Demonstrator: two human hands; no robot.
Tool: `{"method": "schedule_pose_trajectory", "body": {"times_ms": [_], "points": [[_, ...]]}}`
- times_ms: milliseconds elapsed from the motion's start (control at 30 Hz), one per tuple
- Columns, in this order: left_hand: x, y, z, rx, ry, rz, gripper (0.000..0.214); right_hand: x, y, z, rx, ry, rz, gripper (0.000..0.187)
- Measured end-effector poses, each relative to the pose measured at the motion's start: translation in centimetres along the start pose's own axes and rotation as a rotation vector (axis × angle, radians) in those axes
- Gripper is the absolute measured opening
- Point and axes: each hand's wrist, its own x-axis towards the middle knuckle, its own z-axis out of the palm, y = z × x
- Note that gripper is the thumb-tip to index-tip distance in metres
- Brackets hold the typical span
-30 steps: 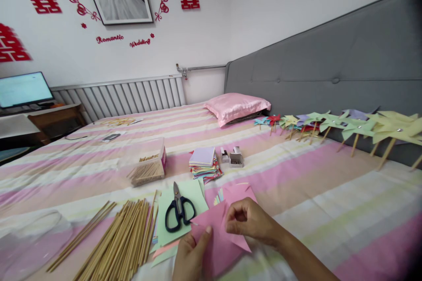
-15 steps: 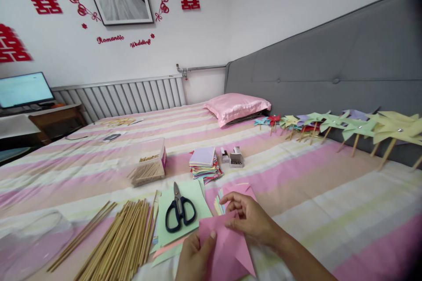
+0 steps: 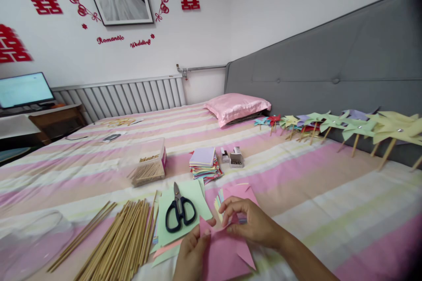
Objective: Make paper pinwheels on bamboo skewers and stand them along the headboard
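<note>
A pink sheet of paper (image 3: 224, 252), slit in from its corners, is held between both hands at the bottom of the view. My left hand (image 3: 193, 246) grips its left edge, thumb on top. With thumb and fingers, my right hand (image 3: 252, 224) pinches the upper right part, and the paper's top edge bends between the hands. Beyond the right hand lies a pile of pink paper (image 3: 242, 191) with other colours showing at its side. Scissors with dark blue handles (image 3: 180, 215) rest on light green paper (image 3: 165, 235) just left of my hands.
Bamboo sticks (image 3: 118, 241) lie at front left, near a clear plastic lid (image 3: 36, 246). A clear box of sticks (image 3: 150, 171), a stack of small coloured paper (image 3: 202, 162) and small boxes of pins (image 3: 236, 159) stand farther back. Finished pinwheels (image 3: 359, 127) line the grey headboard (image 3: 329, 57).
The top edge of the pink paper now bends up between my hands. My left fingers have come up behind it, and my right hand has shifted slightly down.
</note>
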Motion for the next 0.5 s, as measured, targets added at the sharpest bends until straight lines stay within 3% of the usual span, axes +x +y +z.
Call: {"method": "schedule_pose_trajectory", "body": {"times_ms": [367,500], "points": [[0.03,-0.06,-0.34,-0.023,0.052,0.000,0.027,-0.29,-0.13,0.17,-0.009,-0.043,-0.007,0.011],[-0.09,-0.01,-0.12,-0.025,0.008,-0.005,0.026,-0.20,0.43,0.09,0.045,0.010,0.043,0.032]]}}
